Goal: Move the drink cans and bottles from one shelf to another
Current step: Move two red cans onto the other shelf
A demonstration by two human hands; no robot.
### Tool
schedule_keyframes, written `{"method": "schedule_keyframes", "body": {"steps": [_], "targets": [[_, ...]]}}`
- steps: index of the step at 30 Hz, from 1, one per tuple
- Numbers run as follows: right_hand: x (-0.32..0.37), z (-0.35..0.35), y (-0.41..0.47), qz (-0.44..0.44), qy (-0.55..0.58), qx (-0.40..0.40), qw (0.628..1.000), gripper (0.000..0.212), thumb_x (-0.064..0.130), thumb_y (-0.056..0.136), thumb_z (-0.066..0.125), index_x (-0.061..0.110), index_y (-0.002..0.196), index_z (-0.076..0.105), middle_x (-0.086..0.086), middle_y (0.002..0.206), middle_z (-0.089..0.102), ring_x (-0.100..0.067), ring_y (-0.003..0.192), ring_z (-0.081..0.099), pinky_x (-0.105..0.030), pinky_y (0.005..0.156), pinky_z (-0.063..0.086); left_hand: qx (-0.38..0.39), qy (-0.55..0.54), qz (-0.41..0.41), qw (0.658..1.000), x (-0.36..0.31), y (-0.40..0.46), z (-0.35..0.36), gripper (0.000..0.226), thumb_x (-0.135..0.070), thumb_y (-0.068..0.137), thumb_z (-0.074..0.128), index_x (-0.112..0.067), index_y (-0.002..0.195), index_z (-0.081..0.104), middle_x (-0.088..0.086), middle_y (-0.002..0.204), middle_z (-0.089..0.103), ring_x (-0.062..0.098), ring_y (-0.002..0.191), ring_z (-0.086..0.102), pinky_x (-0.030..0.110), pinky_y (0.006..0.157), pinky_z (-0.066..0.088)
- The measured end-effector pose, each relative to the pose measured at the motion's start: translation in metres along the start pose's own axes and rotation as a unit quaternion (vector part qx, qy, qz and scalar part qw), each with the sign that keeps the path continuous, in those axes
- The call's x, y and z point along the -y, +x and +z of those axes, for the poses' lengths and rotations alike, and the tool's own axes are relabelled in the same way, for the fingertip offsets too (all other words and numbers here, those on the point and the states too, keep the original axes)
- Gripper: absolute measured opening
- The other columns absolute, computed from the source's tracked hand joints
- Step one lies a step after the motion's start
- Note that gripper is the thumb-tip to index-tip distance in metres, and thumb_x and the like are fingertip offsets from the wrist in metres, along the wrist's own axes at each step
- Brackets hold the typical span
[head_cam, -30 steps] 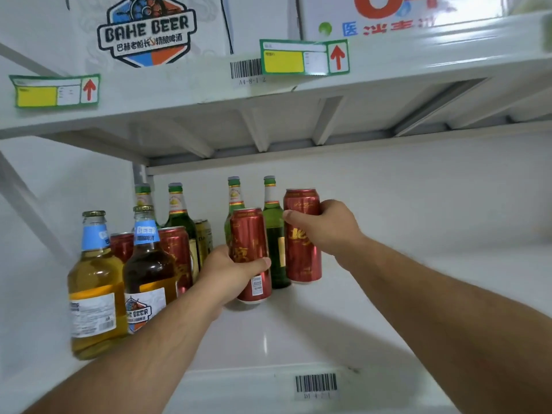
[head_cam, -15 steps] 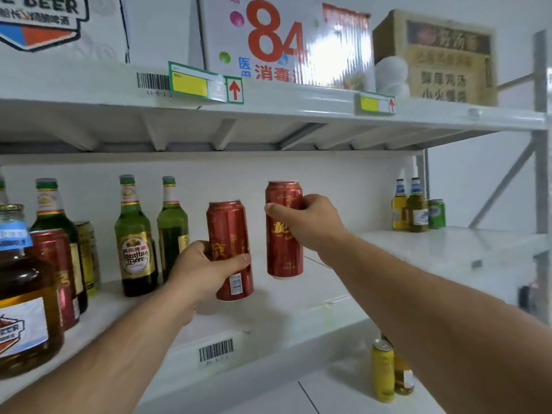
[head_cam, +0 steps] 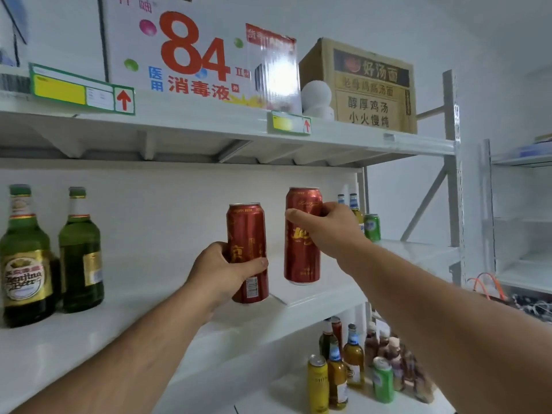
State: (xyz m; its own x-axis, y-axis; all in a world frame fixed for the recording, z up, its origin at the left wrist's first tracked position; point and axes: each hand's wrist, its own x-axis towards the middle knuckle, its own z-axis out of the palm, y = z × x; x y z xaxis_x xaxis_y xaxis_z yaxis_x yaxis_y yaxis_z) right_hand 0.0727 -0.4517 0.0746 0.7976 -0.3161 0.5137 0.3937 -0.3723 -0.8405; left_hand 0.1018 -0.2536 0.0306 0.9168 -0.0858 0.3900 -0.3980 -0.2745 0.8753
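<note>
- Head view: left hand (head_cam: pixel 222 271) grips red can (head_cam: pixel 247 234), frame center, above the middle shelf (head_cam: pixel 125 330).
- Right hand (head_cam: pixel 327 231) clamps second red can (head_cam: pixel 301 252), also lifted.
- Green bottles (head_cam: pixel 80 252) stand on shelf, left; mixed bottles and cans (head_cam: pixel 352 369) on lower shelf, lower right.

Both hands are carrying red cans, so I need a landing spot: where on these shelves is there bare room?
The middle shelf is bare between the two green bottles on its left and the small cluster with a green can at its far right end. The shelf below is crowded with bottles and cans on the right.
</note>
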Motion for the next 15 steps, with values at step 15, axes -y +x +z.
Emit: {"method": "schedule_keyframes", "body": {"steps": [15], "targets": [[-0.071,-0.167,0.079,-0.022,-0.018,0.025,0.999,0.031,0.045,0.08,0.08,0.018,0.092,0.07,-0.001,0.087,0.073,-0.018,0.081,0.071,-0.035,0.074,0.058,-0.008,-0.017,-0.03,0.999,-0.052,0.026,0.203,0.049,-0.032,0.078,0.089,-0.022,0.116,0.061,-0.002,0.108,0.07,0.016,0.097,0.067,0.032,0.083,0.049]]}}
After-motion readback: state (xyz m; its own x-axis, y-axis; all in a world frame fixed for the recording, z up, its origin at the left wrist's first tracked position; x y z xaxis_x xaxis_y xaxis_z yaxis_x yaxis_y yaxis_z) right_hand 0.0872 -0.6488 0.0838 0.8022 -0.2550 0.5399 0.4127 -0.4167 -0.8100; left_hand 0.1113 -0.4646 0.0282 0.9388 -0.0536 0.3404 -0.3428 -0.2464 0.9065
